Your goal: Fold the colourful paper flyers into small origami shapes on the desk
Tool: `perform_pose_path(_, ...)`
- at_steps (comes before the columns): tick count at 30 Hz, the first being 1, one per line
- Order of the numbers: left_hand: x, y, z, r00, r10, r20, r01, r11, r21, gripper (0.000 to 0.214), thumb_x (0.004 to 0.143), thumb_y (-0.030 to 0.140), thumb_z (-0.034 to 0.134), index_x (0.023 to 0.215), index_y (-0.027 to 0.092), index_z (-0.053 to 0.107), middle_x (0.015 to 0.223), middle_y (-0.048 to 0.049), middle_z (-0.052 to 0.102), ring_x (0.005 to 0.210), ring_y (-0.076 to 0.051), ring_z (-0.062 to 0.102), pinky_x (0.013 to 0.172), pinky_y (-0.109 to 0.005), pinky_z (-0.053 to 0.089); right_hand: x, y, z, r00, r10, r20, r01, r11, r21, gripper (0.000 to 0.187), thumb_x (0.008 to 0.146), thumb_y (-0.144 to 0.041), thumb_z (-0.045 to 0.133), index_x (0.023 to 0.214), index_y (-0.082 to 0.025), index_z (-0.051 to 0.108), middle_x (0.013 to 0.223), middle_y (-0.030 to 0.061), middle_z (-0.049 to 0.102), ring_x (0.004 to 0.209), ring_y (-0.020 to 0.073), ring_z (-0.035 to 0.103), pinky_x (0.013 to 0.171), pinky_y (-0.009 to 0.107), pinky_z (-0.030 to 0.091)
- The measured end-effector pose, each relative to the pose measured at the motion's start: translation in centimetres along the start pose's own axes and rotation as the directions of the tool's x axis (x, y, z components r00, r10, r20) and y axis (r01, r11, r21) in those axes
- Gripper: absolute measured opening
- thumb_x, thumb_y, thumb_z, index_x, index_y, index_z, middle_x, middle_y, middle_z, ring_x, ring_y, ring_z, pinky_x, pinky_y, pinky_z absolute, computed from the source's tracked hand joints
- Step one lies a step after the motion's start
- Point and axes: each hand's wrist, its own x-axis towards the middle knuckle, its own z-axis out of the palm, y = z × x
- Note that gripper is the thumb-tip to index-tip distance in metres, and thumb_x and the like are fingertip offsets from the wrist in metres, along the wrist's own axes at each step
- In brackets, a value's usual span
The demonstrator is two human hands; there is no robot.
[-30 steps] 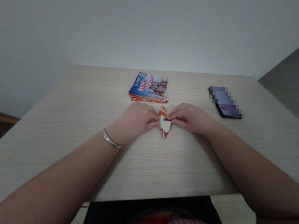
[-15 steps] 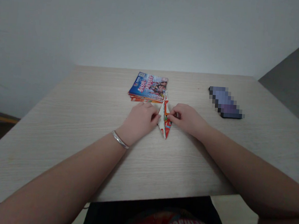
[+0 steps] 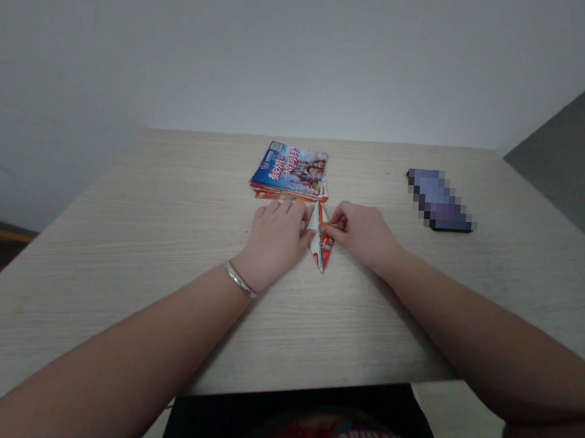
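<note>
A narrow, diamond-shaped piece of folded paper, white on one side and red printed on the other, lies on the table between my hands. My left hand pinches its left edge, thumb on the white face. From the other side, my right hand grips the red printed edge between thumb and curled fingers. One point of the paper faces me; the other reaches toward a stack of printed leaflets just beyond.
The pale wooden table runs back to a grey wall. A dark phone, blurred by pixels, lies at the right. The table's front edge is close to my lap.
My left hand has turned slightly, its thumb pressing further onto the white face. My right hand has shifted a little left, its thumb closer to the paper's centre line.
</note>
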Motion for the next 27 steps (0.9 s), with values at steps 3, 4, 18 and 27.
perform_pose_path(3, -0.1, 0.1, -0.2, 0.999, 0.038, 0.000, -0.038, 0.999, 0.004, 0.019, 0.092, 0.032, 0.056, 0.105, 0.019, 0.062, 0.104, -0.0087, 0.064, 0.101, -0.028, 0.057, 0.085, -0.042, 0.045, 0.0, 0.1, 0.1, 0.999, -0.040, -0.003, 0.040, 0.999, 0.007, 0.016, 0.083, -0.035, 0.071, 0.084, -0.020, 0.064, 0.072, -0.0006, 0.068, 0.062, 0.0144, 0.057, 0.062, 0.029, 0.034)
perform_pose_path(4, -0.1, 0.1, -0.3, 0.998, 0.055, 0.008, -0.055, 0.998, 0.014, 0.019, 0.093, 0.032, 0.054, 0.104, 0.020, 0.064, 0.104, -0.0086, 0.065, 0.102, -0.028, 0.057, 0.085, -0.042, 0.045, 0.0, 0.2, 0.1, 0.997, -0.072, 0.008, 0.072, 0.997, -0.005, 0.015, 0.084, -0.035, 0.070, 0.083, -0.021, 0.065, 0.072, -0.0007, 0.068, 0.064, 0.0146, 0.058, 0.063, 0.029, 0.034)
perform_pose_path(18, -0.9, 1.7, -1.5, 0.988, 0.115, 0.102, -0.126, 0.986, 0.108, 0.044, 0.097, 0.049, 0.044, 0.110, 0.015, 0.069, 0.110, -0.0135, 0.067, 0.101, -0.030, 0.059, 0.082, -0.043, 0.048, 0.0, 1.6, 0.7, 0.946, -0.311, 0.092, 0.325, 0.909, -0.261, 0.048, 0.097, -0.041, 0.048, 0.141, -0.023, 0.055, 0.147, 0.0162, 0.048, 0.136, 0.0358, 0.038, 0.110, 0.056, 0.030)
perform_pose_path(27, -0.8, 1.5, -1.4, 0.989, 0.120, 0.090, -0.128, 0.987, 0.093, 0.041, 0.088, 0.043, 0.064, 0.118, 0.016, 0.064, 0.112, -0.0118, 0.065, 0.102, -0.030, 0.059, 0.090, -0.044, 0.047, 0.4, 2.0, -0.3, 0.915, -0.402, 0.029, 0.397, 0.885, -0.244, 0.041, 0.095, -0.034, 0.050, 0.126, -0.014, 0.066, 0.139, 0.0193, 0.054, 0.129, 0.0345, 0.044, 0.109, 0.055, 0.034)
